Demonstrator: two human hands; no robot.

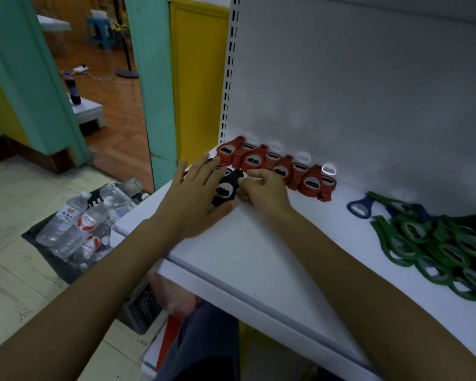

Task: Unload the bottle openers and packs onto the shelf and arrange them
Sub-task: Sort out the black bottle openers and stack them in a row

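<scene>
Black bottle openers [226, 189] lie on the white shelf [259, 251], near its left end, just in front of the row of red bottle openers [280, 167] stacked along the back panel [355, 92]. Left hand [195, 193]: fingers straight and spread, laid flat over the black ones, no closed grip. Right hand [261, 188]: fingers curled, narrow grip pinching the near black opener at its right edge. Judged handling: small flat plastic bodies with a metal insert, light, stiff, not fragile; smooth faces likely to slide on the painted shelf and to slip off one another when stacked (how many black pieces sit under the left palm I cannot tell). Best hold looks like the narrow neck or the two flat faces. Room: bare shelf in front, toward the front edge, and to the right as far as the blue opener [359, 207] and the loose green opener pile [434, 248]. The shelf's left edge lies close beside the left hand, with water bottles [80, 224] on the floor below, so a piece pushed leftward could drop.
</scene>
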